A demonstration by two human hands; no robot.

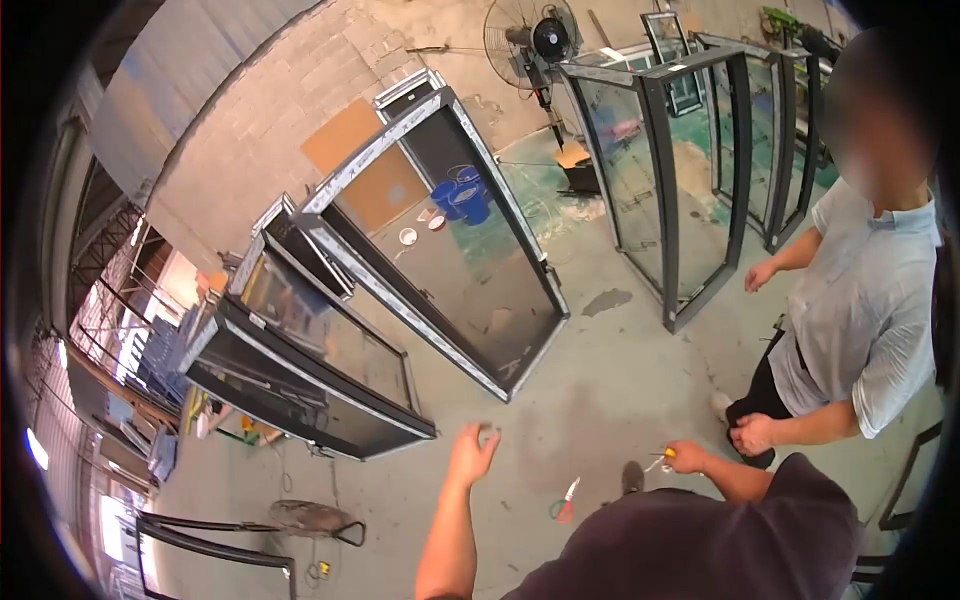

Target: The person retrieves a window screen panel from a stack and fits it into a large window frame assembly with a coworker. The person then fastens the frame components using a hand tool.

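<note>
My left hand (474, 454) is held out over the floor with thumb and fingers apart, nothing in it. Closest to it is the lower corner of a large dark framed glass panel (440, 250), and the hand appears apart from it. My right hand (687, 457) is closed around a small yellow-handled tool (668, 453) with a thin pale end; its exact kind is too small to make out. Scissors with red handles (566, 509) lie on the grey floor between my hands, blades partly apart.
A co-worker in a light shirt (850, 290) stands close on my right. More framed panels stand at left (310, 370) and at right (655, 180). Blue buckets (464, 200) and a fan (530, 40) are near the wall. A dark frame (215, 525) is at lower left.
</note>
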